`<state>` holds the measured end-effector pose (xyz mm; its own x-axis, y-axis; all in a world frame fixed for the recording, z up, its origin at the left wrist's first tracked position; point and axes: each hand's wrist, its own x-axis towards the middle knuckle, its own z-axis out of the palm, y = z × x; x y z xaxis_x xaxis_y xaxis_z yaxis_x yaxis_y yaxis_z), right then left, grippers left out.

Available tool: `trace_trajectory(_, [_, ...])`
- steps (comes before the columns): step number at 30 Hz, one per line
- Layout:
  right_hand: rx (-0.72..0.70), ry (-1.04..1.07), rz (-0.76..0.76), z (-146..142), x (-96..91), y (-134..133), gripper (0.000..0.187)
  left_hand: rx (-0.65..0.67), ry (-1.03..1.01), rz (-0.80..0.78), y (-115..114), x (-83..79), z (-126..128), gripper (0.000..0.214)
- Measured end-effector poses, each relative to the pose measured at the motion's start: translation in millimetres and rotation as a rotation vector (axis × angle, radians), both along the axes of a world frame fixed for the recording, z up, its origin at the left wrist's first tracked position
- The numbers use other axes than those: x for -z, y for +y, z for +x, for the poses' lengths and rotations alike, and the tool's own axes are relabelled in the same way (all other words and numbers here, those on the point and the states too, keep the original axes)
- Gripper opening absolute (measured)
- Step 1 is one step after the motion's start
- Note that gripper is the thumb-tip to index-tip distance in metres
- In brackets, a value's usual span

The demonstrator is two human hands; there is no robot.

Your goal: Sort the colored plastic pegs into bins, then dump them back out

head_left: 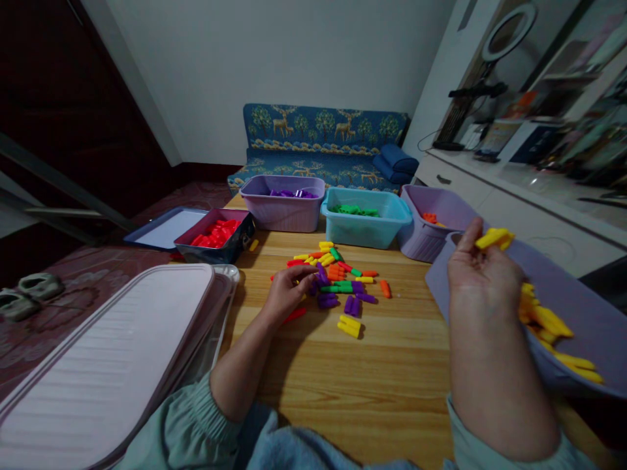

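A heap of small plastic pieces (pixel 337 274) in yellow, orange, green, purple and red lies mid-table. My left hand (pixel 289 290) rests at the heap's left edge, fingers curled on pieces I cannot make out. My right hand (pixel 477 267) is raised over the near purple bin (pixel 582 307) at the right, pinching yellow pieces (pixel 494 238) between thumb and fingers. That bin holds more yellow pieces (pixel 548 323). Two loose yellow pieces (pixel 349 325) lie nearer me.
Along the table's far side stand a dark tray of red pieces (pixel 215 233), a purple bin with purple pieces (pixel 284 203), a blue bin with green pieces (pixel 365 219) and a purple bin with orange pieces (pixel 431 222). A lidded pink box (pixel 108 356) fills the near left.
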<state>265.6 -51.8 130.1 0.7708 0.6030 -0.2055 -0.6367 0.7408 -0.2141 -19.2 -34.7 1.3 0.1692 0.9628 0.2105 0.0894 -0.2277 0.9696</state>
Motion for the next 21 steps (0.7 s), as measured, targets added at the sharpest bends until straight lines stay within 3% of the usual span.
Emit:
trace_trajectory(5, [-0.081,-0.109,-0.080,-17,6.3,8,0.031,-0.032,-0.033,-0.021,-1,-9.7,4,0.031])
trace_trajectory(9, [-0.206,-0.337,-0.066,-38,29.4,18,0.023,0.022,-0.233,-0.072,0,-38.4,27,0.049])
trace_trajectory(11, [-0.256,-0.357,-0.090,-49,41.1,21,0.022,0.097,-0.323,-0.060,3,-55.6,48,0.056])
trace_trajectory(15, [-0.320,-0.296,-0.193,-63,51.8,22,0.020,0.241,-0.342,-0.015,15,-85.7,104,0.049])
trace_trajectory(21, [-0.227,-0.397,-0.094,-60,33.8,7,0.018,0.451,-0.309,0.039,18,-121.3,175,0.041])
